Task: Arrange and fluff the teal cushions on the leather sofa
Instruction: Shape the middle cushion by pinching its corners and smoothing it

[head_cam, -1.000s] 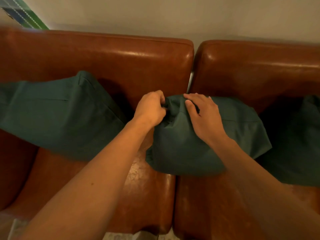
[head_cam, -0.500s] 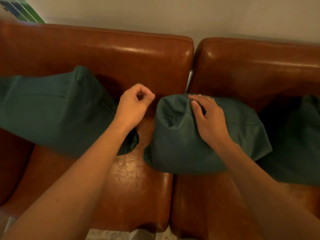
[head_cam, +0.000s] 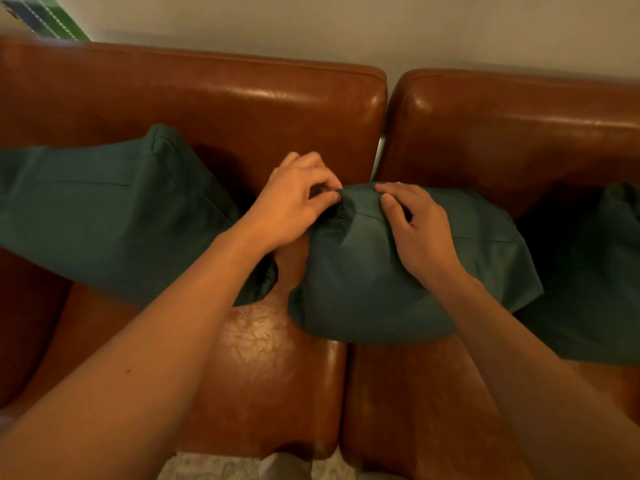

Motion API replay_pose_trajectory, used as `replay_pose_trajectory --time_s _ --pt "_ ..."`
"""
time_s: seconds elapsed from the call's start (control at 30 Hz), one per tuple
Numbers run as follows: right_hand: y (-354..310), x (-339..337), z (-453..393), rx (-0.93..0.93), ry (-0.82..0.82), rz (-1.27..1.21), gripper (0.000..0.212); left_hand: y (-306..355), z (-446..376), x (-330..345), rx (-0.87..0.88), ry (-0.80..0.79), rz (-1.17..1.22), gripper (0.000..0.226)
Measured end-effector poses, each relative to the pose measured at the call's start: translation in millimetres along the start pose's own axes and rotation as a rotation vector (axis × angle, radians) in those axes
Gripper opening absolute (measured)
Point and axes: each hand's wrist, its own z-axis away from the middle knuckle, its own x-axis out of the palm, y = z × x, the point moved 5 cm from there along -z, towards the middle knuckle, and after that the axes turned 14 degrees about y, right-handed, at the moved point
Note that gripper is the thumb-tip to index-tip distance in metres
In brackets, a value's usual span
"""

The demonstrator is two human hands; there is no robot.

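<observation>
Three teal cushions lean against the back of a brown leather sofa (head_cam: 214, 98). The middle cushion (head_cam: 367, 282) straddles the gap between two seats. My left hand (head_cam: 294, 202) pinches its top left corner between thumb and fingers. My right hand (head_cam: 415, 226) lies on the cushion's top edge, fingers bent over the fabric and thumb pressed on its front. The left cushion (head_cam: 114, 216) is larger and tilted, partly behind my left forearm. The right cushion (head_cam: 588, 289) sits in shadow at the frame's edge.
The worn seat cushion (head_cam: 263, 358) in front of the middle cushion shows cracked leather. A pale wall (head_cam: 346, 26) rises behind the sofa. A green striped object (head_cam: 52, 22) shows at the top left corner. Light flooring (head_cam: 221, 467) shows below the seat's front edge.
My left hand had let go and drawn back to the left half a second ago; now it is back at the middle cushion's top corner, pinching it. My right hand stayed on the cushion.
</observation>
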Motion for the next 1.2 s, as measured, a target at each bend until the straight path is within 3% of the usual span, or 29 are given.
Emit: replay_pose_trajectory --time_s 0.1,0.27,0.53,0.7,0.83,0.9,0.97,1.1,1.2 --pt "-2 2 3 0.012 -0.006 0.007 0.03 -2 -9 -3 -0.045 -0.077 0.059 0.003" --pt "1 -3 -2 0.039 -0.015 -0.009 0.028 -9 -4 -2 -0.235 -0.007 0.284 0.016" --pt "1 -8 0 0.075 -0.04 -0.017 0.028 -12 -6 13 -0.149 -0.139 0.136 0.012" --pt "-10 -14 -1 0.125 -0.052 0.015 0.029 -15 -12 9 -0.295 -0.28 0.34 0.023" --pt "-61 -20 -8 -0.045 0.083 0.215 0.038 -12 -12 17 -0.385 -0.343 0.349 0.02" --pt "-77 -10 -16 -0.065 -0.051 0.415 0.037 -12 -11 20 -0.44 -0.337 0.397 0.013" --pt "-77 -4 -27 0.026 -0.196 0.449 0.032 -11 -10 21 -0.48 -0.313 0.436 0.016" --pt "-65 1 -32 0.211 -0.405 0.29 0.037 -6 -6 21 -0.502 -0.25 0.531 0.021" --pt "-57 1 -29 0.359 -0.436 0.11 0.033 -7 -1 16 -0.495 0.023 0.524 0.023"
